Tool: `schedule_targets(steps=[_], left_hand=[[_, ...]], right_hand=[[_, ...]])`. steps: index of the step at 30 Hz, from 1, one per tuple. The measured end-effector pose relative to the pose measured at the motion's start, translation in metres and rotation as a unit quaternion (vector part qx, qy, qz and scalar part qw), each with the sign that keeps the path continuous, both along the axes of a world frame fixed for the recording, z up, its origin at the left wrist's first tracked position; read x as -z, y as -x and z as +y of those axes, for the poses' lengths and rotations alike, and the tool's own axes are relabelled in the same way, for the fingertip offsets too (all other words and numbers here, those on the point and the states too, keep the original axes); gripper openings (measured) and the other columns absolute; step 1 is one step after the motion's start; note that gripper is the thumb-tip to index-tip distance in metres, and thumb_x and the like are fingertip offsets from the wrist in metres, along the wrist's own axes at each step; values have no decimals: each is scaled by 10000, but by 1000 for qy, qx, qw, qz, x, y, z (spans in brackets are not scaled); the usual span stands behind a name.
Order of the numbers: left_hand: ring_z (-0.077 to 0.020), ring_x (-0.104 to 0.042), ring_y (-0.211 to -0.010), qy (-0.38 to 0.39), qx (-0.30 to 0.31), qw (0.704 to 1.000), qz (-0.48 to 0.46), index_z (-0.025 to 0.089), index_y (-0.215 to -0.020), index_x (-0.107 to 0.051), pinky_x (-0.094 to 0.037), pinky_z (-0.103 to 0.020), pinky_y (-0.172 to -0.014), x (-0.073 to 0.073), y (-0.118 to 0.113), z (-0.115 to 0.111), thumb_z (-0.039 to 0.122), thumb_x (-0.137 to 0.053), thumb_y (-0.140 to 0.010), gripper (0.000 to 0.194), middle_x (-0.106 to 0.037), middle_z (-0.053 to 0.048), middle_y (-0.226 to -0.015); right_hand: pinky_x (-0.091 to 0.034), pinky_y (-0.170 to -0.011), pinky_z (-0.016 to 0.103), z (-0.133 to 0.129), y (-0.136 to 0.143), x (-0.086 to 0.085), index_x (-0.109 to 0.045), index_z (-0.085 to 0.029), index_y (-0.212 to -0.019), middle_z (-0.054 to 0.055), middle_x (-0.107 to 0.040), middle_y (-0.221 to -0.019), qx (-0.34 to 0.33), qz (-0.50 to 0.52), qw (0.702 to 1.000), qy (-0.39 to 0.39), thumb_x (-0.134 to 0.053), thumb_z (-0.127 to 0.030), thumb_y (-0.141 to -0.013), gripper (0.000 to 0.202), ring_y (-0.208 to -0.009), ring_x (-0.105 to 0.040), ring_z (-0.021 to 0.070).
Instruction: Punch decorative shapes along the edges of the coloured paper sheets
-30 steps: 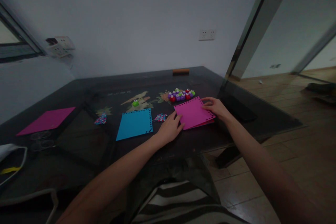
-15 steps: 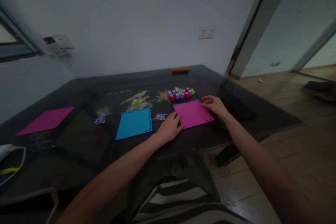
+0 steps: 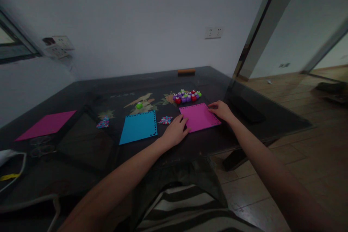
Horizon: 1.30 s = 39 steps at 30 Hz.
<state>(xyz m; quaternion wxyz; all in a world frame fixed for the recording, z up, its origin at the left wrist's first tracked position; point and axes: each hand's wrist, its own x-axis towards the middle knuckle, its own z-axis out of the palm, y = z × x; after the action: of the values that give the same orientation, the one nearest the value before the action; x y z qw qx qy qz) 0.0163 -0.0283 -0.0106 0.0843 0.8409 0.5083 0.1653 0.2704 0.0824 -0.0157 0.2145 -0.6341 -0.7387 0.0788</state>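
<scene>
A pink sheet (image 3: 199, 117) with dark marks along its top and right edges lies on the dark table. My left hand (image 3: 175, 129) rests at its left edge, fingers spread. At the right edge is my right hand (image 3: 219, 110), its fingertips on the border; whether they pinch anything is too small to tell. Left of my left hand are a small pile of coloured bits (image 3: 165, 120) and a blue sheet (image 3: 139, 127) with dark marks along its top and right edges. Several red, purple and green pieces with eye-like tops (image 3: 187, 96) stand behind the pink sheet.
One green piece (image 3: 139, 105) stands behind the blue sheet. Farther left are another coloured pile (image 3: 103, 123) and a second pink sheet (image 3: 47, 125). A dark flat object (image 3: 248, 110) lies at right, a brown bar (image 3: 186, 71) at the back edge.
The fingers of my right hand have drawn slightly closer together at the pink sheet's right edge. My left hand has stayed in place.
</scene>
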Motion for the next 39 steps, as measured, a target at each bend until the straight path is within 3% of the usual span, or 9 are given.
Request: schedule_targets(steps=[26,33,36,39], left_hand=[[-258,-410,-1282,-10,24,1000,-15,110,-1280,-488,-320,-375,-1077,7,3,7,351,-473,-888,460,-446,-175,-1373],[-246,-440,-1243,-56,35,998,-13,124,-1248,-511,-339,-382,-1058,2,0,3,347,-467,-890,424,-489,-158,-1329],[-227,-466,-1211,-82,84,993,0,143,-1216,-536,-343,-367,-1053,-5,-9,-1,319,-464,-892,376,-524,-129,-1295],[-226,-503,-1167,-83,137,987,33,153,-1183,-555,-379,-357,-1019,-13,-25,-4,297,-490,-874,348,-564,-112,-1249]], right_hand=[[-426,-690,271,1,1,1,-723,-186,-975,68,-638,-880,-7,-7,1000,17,-637,-311,-766,259,-773,-573,175],[-438,-680,261,3,2,0,-698,-167,-1012,71,-639,-897,4,3,1000,13,-657,-290,-754,289,-754,-580,166],[-449,-732,272,7,8,-8,-686,-140,-1019,93,-645,-940,-25,-2,1000,-13,-649,-258,-762,285,-798,-592,178],[-438,-833,293,14,22,-18,-687,-130,-1004,111,-651,-1002,-102,-29,993,-50,-625,-222,-779,250,-904,-596,203]])
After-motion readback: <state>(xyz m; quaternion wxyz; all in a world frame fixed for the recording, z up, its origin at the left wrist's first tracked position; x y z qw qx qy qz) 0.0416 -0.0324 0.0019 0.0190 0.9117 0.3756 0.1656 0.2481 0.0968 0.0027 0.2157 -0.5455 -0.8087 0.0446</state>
